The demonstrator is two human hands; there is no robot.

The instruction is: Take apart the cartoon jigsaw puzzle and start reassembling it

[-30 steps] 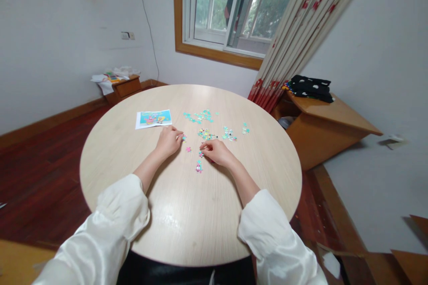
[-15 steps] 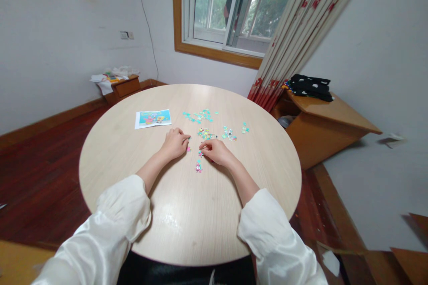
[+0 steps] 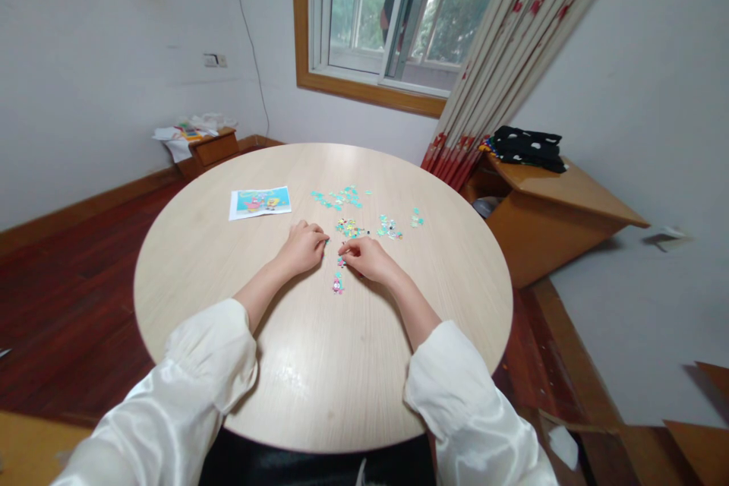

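My left hand (image 3: 306, 246) is closed in a pinch above the table, with a tiny teal puzzle piece (image 3: 327, 241) at its fingertips. Opposite it, my right hand (image 3: 369, 258) pinches too, its fingertips at a small pink and blue puzzle piece (image 3: 341, 262) and partly covering it. Just nearer to me lies a small joined patch of pink and teal pieces (image 3: 337, 285) with a cartoon eye on it. Beyond my fingers is a pile of yellow and mixed-colour pieces (image 3: 348, 228).
Teal pieces (image 3: 339, 199) spread farther back on the round table (image 3: 319, 372). Pale pieces (image 3: 389, 227) and a smaller group (image 3: 417, 219) lie to the right. A printed cartoon picture (image 3: 260, 202) rests at the left. A wooden cabinet (image 3: 558, 220) stands beyond the table's right edge.
My left hand has shifted slightly right, towards my right hand. A pink piece that showed beside its fingers is now out of sight. My right hand has hardly moved.
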